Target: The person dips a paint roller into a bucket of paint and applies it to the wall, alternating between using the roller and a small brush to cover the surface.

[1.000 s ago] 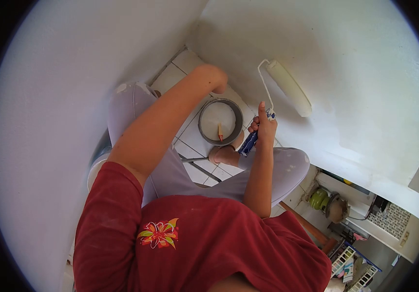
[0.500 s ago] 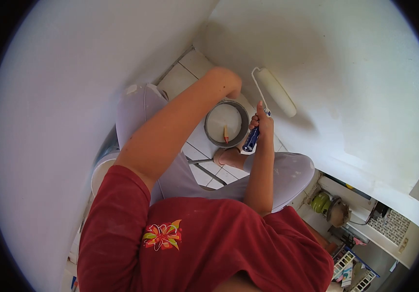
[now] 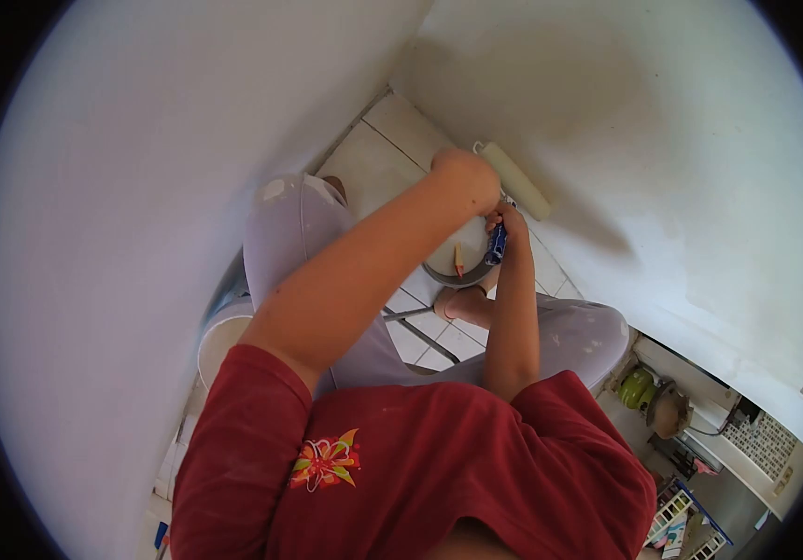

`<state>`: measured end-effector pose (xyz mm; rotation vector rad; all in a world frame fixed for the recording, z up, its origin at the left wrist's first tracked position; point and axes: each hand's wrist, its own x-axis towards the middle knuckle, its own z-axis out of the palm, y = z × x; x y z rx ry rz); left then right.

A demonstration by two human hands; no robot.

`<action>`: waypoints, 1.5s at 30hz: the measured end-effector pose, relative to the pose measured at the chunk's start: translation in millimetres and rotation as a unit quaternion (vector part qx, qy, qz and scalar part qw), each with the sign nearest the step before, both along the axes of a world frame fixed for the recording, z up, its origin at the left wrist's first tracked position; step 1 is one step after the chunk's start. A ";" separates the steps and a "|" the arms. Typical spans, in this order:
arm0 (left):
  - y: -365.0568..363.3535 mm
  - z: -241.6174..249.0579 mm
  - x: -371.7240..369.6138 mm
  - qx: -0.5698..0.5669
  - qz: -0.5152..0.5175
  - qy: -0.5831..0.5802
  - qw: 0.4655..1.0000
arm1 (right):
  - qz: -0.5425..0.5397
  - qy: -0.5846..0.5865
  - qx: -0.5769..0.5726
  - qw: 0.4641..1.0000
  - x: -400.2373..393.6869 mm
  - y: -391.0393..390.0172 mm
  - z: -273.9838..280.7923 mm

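Observation:
A paint roller with a pale sleeve (image 3: 516, 182) and a blue handle (image 3: 496, 245) is in my right hand (image 3: 508, 222), its fingers wrapped round the handle. The sleeve is close to the right-hand wall. My left hand (image 3: 478, 182) is bent down beside the roller's frame, next to my right hand; its fingers are hidden, so I cannot tell what they hold. Below both hands is a round grey bucket (image 3: 453, 278) of whitish content, partly covered by my left arm. A small yellow and red object (image 3: 459, 260) is in it.
Pale walls meet in a corner beyond the tiled floor (image 3: 378, 154). A white bucket (image 3: 219, 341) stands by my left knee. At the lower right are a green device (image 3: 638, 387), a shelf (image 3: 719, 450) and assorted items. My bent legs flank the grey bucket.
My right hand and the roller have moved down over the bucket's right side. My left hand has come close to the right one. The view has shifted slightly.

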<state>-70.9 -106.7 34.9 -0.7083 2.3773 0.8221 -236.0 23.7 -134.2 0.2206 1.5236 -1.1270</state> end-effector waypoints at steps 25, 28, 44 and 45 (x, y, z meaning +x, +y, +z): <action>31.4 0.0 -11.8 0.007 -0.065 -0.028 0.997 | 0.051 -0.021 0.047 0.997 -15.4 -21.9 -77.7; 28.0 0.9 -7.6 -0.009 -0.087 -0.023 0.996 | 0.049 -0.038 0.037 0.997 -35.8 -17.2 -131.2; 75.1 -38.3 -9.5 0.073 -0.177 -0.138 0.972 | 0.001 -0.019 -0.008 1.000 -5.3 19.3 52.2; 86.5 -42.4 -5.2 0.092 -0.190 -0.122 0.970 | -0.013 0.016 -0.007 1.000 2.3 20.7 77.8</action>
